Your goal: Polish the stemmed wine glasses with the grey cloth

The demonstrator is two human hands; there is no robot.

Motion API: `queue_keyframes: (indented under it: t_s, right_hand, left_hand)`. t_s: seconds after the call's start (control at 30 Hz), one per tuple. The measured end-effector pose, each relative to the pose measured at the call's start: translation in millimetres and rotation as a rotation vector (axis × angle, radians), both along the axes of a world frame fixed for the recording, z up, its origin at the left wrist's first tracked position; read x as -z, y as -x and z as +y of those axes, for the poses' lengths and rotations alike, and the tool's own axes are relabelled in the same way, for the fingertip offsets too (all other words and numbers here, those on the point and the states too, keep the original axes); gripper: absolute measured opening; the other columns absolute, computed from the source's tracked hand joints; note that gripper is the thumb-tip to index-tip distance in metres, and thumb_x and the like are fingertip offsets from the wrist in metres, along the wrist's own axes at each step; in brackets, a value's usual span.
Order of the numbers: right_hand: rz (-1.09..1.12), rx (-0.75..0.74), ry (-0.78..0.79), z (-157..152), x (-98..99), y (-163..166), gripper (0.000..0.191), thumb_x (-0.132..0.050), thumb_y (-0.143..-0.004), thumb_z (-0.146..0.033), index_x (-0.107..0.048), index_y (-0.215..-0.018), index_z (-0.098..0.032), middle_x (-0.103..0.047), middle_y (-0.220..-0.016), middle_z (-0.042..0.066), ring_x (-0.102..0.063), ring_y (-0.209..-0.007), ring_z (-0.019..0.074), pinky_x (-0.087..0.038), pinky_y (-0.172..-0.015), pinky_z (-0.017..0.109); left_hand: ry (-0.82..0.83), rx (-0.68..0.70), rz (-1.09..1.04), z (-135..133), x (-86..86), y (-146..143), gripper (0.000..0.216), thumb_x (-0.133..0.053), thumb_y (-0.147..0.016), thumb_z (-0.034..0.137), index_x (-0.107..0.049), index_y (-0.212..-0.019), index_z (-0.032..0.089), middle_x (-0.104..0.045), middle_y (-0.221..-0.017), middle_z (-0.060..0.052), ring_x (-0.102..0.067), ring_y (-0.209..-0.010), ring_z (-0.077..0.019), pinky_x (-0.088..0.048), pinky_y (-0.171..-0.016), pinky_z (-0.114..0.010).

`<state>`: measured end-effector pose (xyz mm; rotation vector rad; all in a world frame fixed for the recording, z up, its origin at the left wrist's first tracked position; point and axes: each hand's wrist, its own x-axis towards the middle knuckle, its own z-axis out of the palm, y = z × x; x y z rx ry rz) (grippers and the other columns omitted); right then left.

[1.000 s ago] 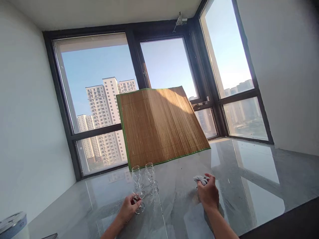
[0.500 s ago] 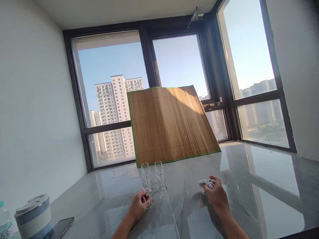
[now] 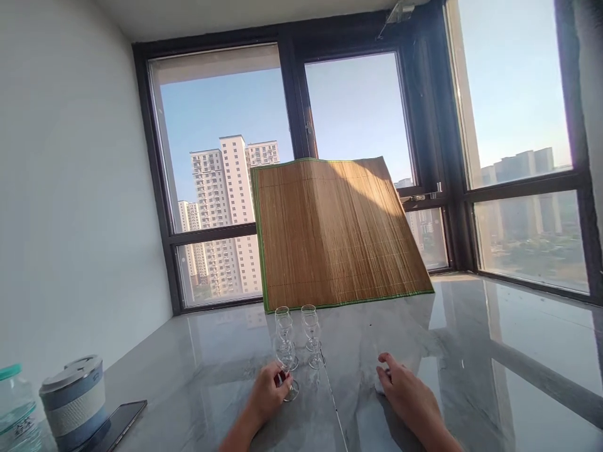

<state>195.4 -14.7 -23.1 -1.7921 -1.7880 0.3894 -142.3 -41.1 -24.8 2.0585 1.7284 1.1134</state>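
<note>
From here, the left hand [image 3: 268, 392] is pinching the nearest stemmed glass [image 3: 285, 353] on the bench [image 3: 202, 376], while the right hand [image 3: 409, 392], well apart, is now hiding more of the white cloth [image 3: 378, 388], so I cannot tell its grip, only the left plainly holding anything.

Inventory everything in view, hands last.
Ceiling: one, pale, top
Walls: two, pale, both sides
Windows: several panes, dark-framed, back and right
Buildings: several, pale, outside
Surface: one, grey, foreground
Mat: one, brown, green-edged, before windows
Stemmed glasses: five, clear, before mat
Cloth: one, whitish, mostly hidden, right of glasses
Bottle: one, clear, teal cap, far left
Lidded cup: one, blue-grey, beside bottle
Phone: one, dark, beside cup
Left hand: one, bare, holding nearest glass
Right hand: one, bare, over cloth
</note>
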Motion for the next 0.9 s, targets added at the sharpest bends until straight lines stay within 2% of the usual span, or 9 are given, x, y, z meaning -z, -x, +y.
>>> queue_keyframes:
  t_s: [0.1,0.17,0.37,0.47,0.6,0.7,0.9]
  right_hand:
    - [-0.197,0.043,-0.124,-5,-0.1,6,0.045,-0.04,-0.088,-0.025,-0.054,-0.13,-0.018,-0.065,-0.116,0.013,-0.056,-0.115,0.032,-0.046,-0.086,0.041]
    - [-0.275,0.05,-0.199,-9,0.3,9,0.049,-0.044,-0.086,-0.022,-0.052,-0.134,-0.017,-0.061,-0.126,0.014,-0.051,-0.122,0.0322,-0.044,-0.091,0.041]
    - [-0.258,-0.094,-0.16,-17,10.6,13,0.054,-0.048,-0.09,-0.034,-0.047,-0.142,-0.018,-0.065,-0.123,0.012,-0.053,-0.118,0.031,-0.043,-0.096,0.044]
    - [-0.255,-0.123,-0.186,-17,16.5,14,0.057,-0.048,-0.089,-0.031,-0.045,-0.143,-0.015,-0.063,-0.126,0.013,-0.052,-0.119,0.0305,-0.041,-0.098,0.042]
    - [-0.227,-0.162,-0.173,-17,17.0,15,0.054,-0.032,-0.094,-0.021,-0.039,-0.147,-0.011,-0.065,-0.113,0.016,-0.061,-0.101,0.0264,-0.047,-0.081,0.034]
    - [-0.219,-0.169,-0.196,-18,15.0,16,0.055,-0.027,-0.093,-0.015,-0.039,-0.147,-0.012,-0.066,-0.105,0.015,-0.064,-0.088,0.0236,-0.045,-0.069,0.029]
    - [-0.182,-0.208,-0.289,-20,13.0,16,0.059,-0.029,-0.088,-0.008,-0.04,-0.145,-0.016,-0.066,-0.104,0.014,-0.062,-0.094,0.0239,-0.043,-0.07,0.028]
  left_hand:
    - [0.003,-0.005,0.017,0,-2.7,-1,0.02,-0.055,-0.08,0.035,-0.06,-0.068,0.019,-0.06,-0.066,0.0,-0.05,-0.063,-0.0139,-0.035,-0.062,-0.025]
    - [0.005,0.001,0.028,0,-3.3,-1,0.02,-0.055,-0.08,0.034,-0.06,-0.069,0.019,-0.059,-0.065,0.0,-0.05,-0.062,-0.0137,-0.034,-0.061,-0.025]
    - [-0.023,-0.006,0.047,-1,-0.5,-2,0.019,-0.054,-0.081,0.034,-0.06,-0.07,0.019,-0.061,-0.067,-0.001,-0.051,-0.062,-0.0139,-0.035,-0.062,-0.026]
    - [-0.049,-0.024,0.061,-3,-0.6,-3,0.019,-0.054,-0.081,0.034,-0.058,-0.069,0.02,-0.062,-0.067,-0.001,-0.052,-0.063,-0.0143,-0.035,-0.063,-0.025]
    - [-0.064,-0.062,0.138,-6,-3.5,-7,0.021,-0.049,-0.084,0.035,-0.058,-0.072,0.02,-0.061,-0.07,-0.002,-0.053,-0.064,-0.0146,-0.035,-0.063,-0.026]
    - [-0.071,-0.098,0.21,-8,-5.3,-10,0.02,-0.047,-0.085,0.033,-0.057,-0.074,0.019,-0.062,-0.073,-0.002,-0.054,-0.066,-0.0153,-0.034,-0.064,-0.026]
    - [-0.106,-0.158,0.311,-11,-5.9,-15,0.019,-0.048,-0.086,0.032,-0.057,-0.074,0.019,-0.063,-0.076,-0.004,-0.056,-0.069,-0.0163,-0.032,-0.063,-0.026]
